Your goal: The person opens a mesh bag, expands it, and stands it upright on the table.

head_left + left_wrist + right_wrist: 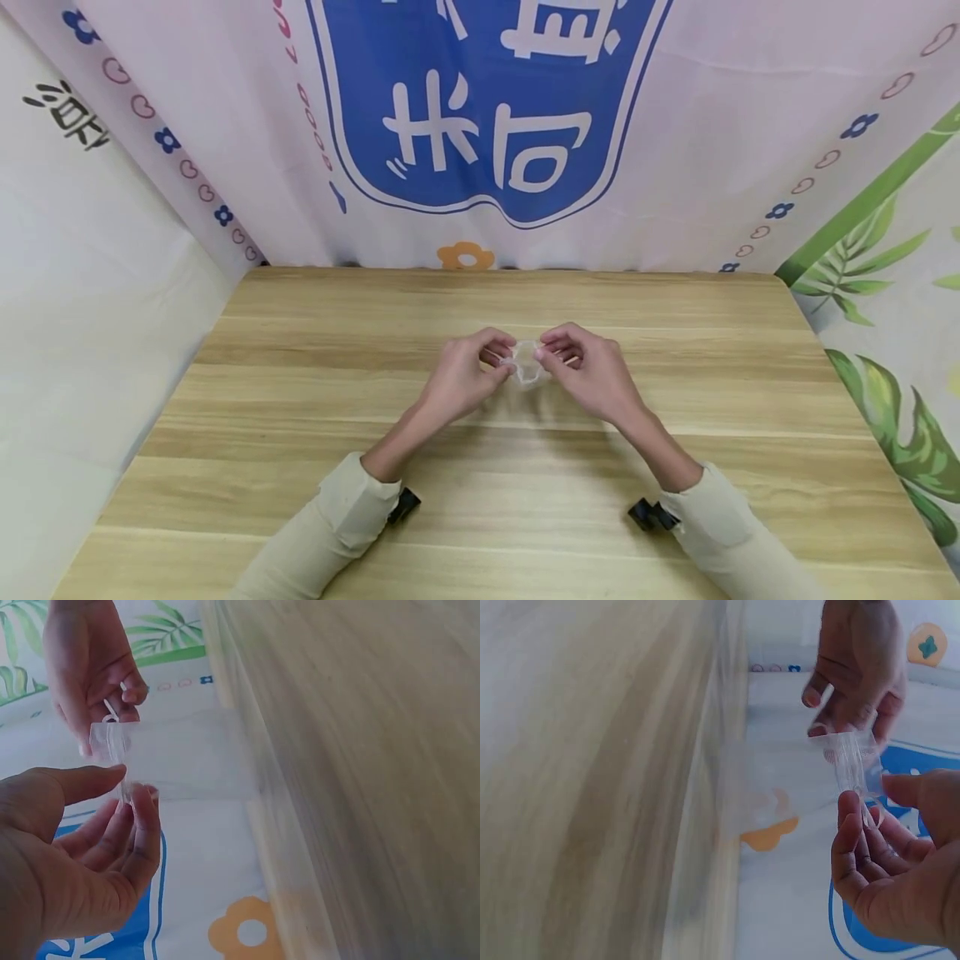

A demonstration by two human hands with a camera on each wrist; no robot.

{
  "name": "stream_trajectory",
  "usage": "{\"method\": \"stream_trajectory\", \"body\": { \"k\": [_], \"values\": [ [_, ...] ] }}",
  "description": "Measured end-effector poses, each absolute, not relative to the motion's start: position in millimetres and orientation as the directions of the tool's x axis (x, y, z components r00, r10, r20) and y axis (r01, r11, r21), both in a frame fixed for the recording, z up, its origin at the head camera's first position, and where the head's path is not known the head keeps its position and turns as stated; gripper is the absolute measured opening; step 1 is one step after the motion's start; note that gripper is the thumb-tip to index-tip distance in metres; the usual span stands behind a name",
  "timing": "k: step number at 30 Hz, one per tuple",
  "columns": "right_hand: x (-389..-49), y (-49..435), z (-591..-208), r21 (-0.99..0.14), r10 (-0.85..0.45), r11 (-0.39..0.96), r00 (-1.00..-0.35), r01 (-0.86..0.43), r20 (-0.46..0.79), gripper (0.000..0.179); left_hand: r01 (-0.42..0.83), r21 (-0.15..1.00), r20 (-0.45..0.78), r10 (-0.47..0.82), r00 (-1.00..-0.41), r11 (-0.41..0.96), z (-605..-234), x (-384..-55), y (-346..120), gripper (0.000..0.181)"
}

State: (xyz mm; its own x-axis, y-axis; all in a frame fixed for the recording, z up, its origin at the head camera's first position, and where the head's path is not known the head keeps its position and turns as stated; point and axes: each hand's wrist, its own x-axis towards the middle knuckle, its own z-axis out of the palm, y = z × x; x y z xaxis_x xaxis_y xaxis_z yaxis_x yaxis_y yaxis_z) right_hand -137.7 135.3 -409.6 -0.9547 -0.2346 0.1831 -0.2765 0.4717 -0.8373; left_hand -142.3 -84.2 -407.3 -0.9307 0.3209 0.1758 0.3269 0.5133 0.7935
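Note:
A small clear plastic zip bag (528, 375) is held over the table between both hands, its mouth spread and facing up in the head view. My left hand (463, 373) pinches the left side of the mouth between thumb and fingers. On the opposite side, my right hand (594, 375) grips the rim the same way. The wrist views show the bag's transparent body (191, 757) hanging below the ridged zip strip (849, 761). Nothing shows inside it.
The wood-grain table (300, 450) lies under both forearms. Behind it hangs a printed cloth (720, 150) with a blue panel, and a leaf-patterned cloth (892, 333) borders the right side. Black wrist devices (405, 506) sit at the cuffs.

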Motion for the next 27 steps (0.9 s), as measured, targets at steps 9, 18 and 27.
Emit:
{"method": "stream_trajectory", "body": {
  "k": [9,18,27],
  "values": [
    [-140,145,-410,-0.851,-0.282,0.429,-0.940,-0.304,0.193,0.023,0.332,0.746,0.219,0.257,-0.941,0.578,-405,-145,-90,0.023],
    [-146,145,-414,-0.807,-0.225,0.471,-0.933,-0.355,0.280,0.016,0.362,0.754,0.258,0.260,-0.931,0.548,-403,-149,-96,0.025],
    [-149,135,-418,-0.844,-0.224,0.435,-0.945,-0.314,0.236,0.018,0.367,0.772,0.254,0.276,-0.927,0.519,-406,-154,-90,0.027]
  ]
}}
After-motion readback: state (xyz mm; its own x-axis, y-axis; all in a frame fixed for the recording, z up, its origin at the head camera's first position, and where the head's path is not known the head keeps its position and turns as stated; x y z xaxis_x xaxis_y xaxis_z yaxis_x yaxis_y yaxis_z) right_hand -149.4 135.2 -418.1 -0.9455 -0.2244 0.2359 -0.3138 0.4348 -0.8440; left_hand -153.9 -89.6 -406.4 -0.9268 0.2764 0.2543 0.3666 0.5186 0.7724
